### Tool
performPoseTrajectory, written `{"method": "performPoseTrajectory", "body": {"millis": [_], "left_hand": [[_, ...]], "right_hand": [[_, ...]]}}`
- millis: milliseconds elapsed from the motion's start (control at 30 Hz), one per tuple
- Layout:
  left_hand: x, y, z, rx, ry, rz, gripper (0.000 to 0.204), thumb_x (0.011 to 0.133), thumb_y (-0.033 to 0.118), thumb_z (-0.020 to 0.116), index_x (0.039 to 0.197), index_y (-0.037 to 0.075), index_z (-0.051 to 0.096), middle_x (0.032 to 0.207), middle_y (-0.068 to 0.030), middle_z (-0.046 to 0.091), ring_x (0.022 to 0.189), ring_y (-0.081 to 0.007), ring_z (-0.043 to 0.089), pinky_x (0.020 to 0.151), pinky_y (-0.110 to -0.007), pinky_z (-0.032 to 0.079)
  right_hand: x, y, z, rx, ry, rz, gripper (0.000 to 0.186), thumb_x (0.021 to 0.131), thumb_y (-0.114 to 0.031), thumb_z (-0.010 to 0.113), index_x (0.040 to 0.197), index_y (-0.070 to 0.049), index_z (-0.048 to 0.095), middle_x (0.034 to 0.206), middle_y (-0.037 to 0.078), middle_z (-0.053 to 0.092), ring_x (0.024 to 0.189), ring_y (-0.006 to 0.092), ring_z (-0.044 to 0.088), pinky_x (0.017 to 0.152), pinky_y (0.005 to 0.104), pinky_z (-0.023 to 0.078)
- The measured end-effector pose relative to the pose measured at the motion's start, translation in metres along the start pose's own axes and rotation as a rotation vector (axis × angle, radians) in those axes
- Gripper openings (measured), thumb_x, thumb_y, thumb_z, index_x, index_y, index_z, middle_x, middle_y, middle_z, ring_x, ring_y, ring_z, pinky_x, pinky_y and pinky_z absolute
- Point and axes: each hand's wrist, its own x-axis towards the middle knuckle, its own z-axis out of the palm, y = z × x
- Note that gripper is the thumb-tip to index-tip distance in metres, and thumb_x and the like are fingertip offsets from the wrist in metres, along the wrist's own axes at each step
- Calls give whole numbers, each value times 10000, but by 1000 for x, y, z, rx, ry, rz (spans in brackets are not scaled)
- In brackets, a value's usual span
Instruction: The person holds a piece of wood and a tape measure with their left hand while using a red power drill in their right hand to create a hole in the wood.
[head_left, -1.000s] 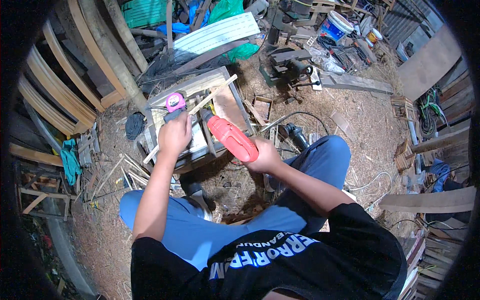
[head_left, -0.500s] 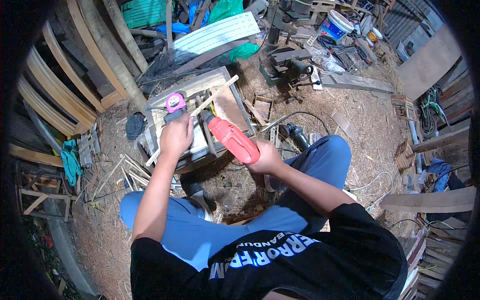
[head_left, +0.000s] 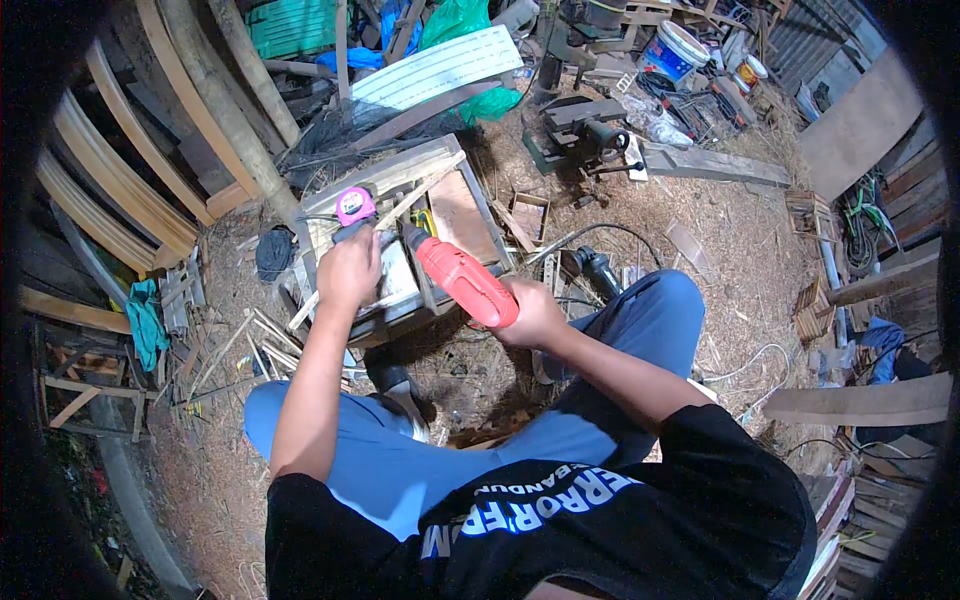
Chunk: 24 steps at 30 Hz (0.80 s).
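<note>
In my right hand (head_left: 532, 312) is a red power drill (head_left: 466, 284), its dark chuck pointing up and left over a low wooden worktable (head_left: 408, 157). My left hand (head_left: 350, 270) is closed around a thin wooden strip (head_left: 432, 184) that lies slantwise across the tabletop; its fingertips are partly hidden. The drill's tip is close to the strip, but I cannot tell whether they touch. Just beyond my left hand sits a pink tape measure (head_left: 354, 205), with a dark object partly under it. A brown board (head_left: 462, 216) lies on the table's right side.
A black power tool (head_left: 596, 272) with a cord lies right of the table. Beyond it stand a small wooden box (head_left: 528, 215) and a metal vise (head_left: 590, 135). Thin wood offcuts (head_left: 268, 340) lie at the left; curved timber (head_left: 128, 190) leans farther left.
The strip's far end and my left hand have shifted slightly left. The drill stays nearly in place in my right hand, its tip marginally farther from the strip.
</note>
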Motion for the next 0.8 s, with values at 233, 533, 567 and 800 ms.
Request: {"method": "performPoseTrajectory", "body": {"millis": [233, 533, 567, 800], "left_hand": [[-4, 12, 0, -35, -7, 52, 272, 1033, 295, 543, 981, 45, 638, 835, -244, 719, 749, -451, 702, 690, -569, 561], [1, 4, 3, 2, -13, 24, 262, 1031, 309, 547, 990, 65, 635, 829, -230, 724, 748, -442, 708, 689, -573, 560], [1, 2, 3, 9, -15, 2, 262, 1029, 308, 549, 990, 64, 635, 821, -231, 722, 747, -443, 707, 691, -574, 560], [-4, 9, 4, -56, -46, 69, 287, 1033, 311, 542, 983, 45, 637, 816, -259, 708, 763, -449, 707, 702, -571, 563]], "right_hand": [[-1, -1, -6, 47, 11, -17, 320, 794, -341, 751, 943, -63, 695, 899, 225, 704, 882, 440, 691, 819, 522, 561], [2, -1, -3, 46, 55, -62, 302, 800, -329, 749, 922, -58, 695, 881, 215, 705, 859, 443, 687, 804, 516, 564], [3, 0, -2, 27, 45, -55, 302, 798, -327, 752, 909, -54, 689, 875, 215, 702, 858, 441, 688, 801, 516, 563], [-3, 5, -3, 53, 64, -41, 338, 793, -357, 772, 920, -54, 688, 875, 216, 703, 858, 436, 693, 800, 518, 564]]}}
